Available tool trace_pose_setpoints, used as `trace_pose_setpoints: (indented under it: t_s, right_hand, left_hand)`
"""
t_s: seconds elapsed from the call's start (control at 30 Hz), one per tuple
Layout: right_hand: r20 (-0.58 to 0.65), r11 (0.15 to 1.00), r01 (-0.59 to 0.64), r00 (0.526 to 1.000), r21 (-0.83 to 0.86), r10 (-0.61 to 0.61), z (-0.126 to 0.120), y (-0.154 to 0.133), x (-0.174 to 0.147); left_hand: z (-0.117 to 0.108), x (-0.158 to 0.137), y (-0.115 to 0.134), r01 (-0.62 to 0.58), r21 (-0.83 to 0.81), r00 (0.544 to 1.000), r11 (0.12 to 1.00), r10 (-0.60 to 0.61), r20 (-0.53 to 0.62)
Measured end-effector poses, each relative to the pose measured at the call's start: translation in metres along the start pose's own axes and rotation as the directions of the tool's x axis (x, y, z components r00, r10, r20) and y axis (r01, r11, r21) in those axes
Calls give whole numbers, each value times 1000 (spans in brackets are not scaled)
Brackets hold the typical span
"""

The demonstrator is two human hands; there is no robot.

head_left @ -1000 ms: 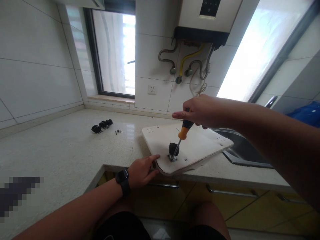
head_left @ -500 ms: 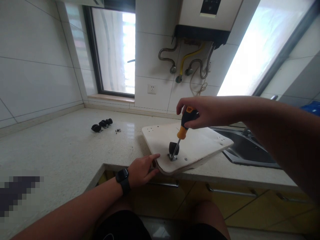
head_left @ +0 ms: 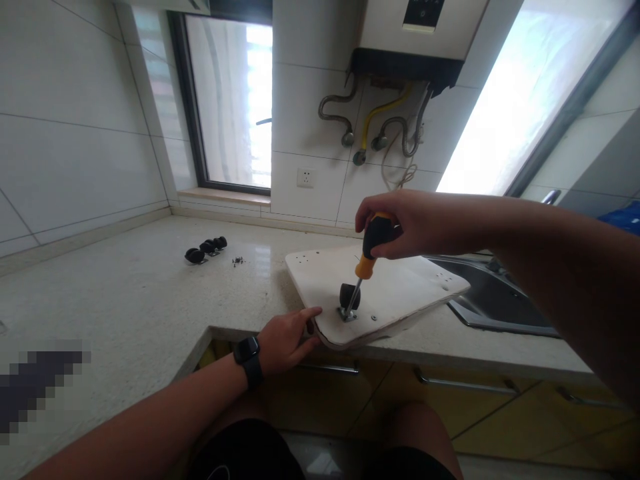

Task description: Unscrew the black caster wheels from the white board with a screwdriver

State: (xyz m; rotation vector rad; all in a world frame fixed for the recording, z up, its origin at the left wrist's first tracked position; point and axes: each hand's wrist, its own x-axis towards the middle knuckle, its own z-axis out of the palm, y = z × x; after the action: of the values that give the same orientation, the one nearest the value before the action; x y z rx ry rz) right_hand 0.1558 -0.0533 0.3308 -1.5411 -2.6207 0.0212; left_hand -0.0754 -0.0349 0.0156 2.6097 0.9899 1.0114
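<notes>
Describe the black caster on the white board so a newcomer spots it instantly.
On the pale speckled countertop lies a flat white board. At its near corner, by the left hand, a black caster wheel stands on a metal plate. Unlike the black casters grouped farther left, it has a black-and-orange-handled screwdriver reaching down to its plate.

White tiled walls point(head_left: 75, 167) — bright window point(head_left: 227, 103) — yellowish cabinets point(head_left: 480, 407) below.

Water heater point(head_left: 420, 41) sliced by the top edge, dark shape point(head_left: 40, 387) pixelated lower left, and centre-frame, the right hand point(head_left: 406, 221) hides part of the screwdriver handle point(head_left: 376, 236)!
</notes>
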Motion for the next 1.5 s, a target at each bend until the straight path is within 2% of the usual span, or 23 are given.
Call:
trace_pose_setpoints:
  t_s: [0.07, 0.27, 0.4, 0.57, 0.77, 0.87, 1.03, 1.23, 1.33, 1.5]
  right_hand:
    - [-5, 1000, 7, 1000, -4, -7, 3, 0, -2]
    - [-156, 976, -163, 978, -146, 140, 18, -6, 1]
    - [-208, 972, -209, 961, -109, 184, 21, -6, 3]
    - [-207, 982, -145, 964, 123, 168, 18, 0, -1]
    - [-102, 937, -96, 985, 335, 137, 21, 1, -7]
    - [-88, 943, -105, 986, 316, 139, 27, -3, -9]
    - [-229, 960, -104, 959, 259, 166, 43, -3, -8]
    - [-287, 923, -77, 938, 376, 195, 52, 0, -11]
    - [-274, 897, -32, 947, 441, 169, 54, -2, -15]
    - [-285, 901, -12, 947, 435, 150, 59, -7, -19]
  left_hand:
    - [-1, 0, 0, 3, -4, 1000, 1000, -3, 4]
    - [1, 0, 0, -5, 10, 1000, 1000, 5, 0]
    - [1, -1, 0, -10, 14, 1000, 1000, 10, -4]
    - [0, 0, 1, -10, 16, 1000, 1000, 10, 0]
    - [0, 0, 1, -4, 11, 1000, 1000, 4, 5]
    - [0, 0, 2, 0, -1, 1000, 1000, 0, 14]
    - [2, -1, 1, 2, 0, 1000, 1000, -2, 11]
    - [3, -1, -1, 6, 6, 1000, 1000, -6, 12]
    - [2, -1, 0, 5, 6, 1000, 1000, -5, 16]
    - [2, -1, 2, 9, 4, 1000, 1000, -9, 10]
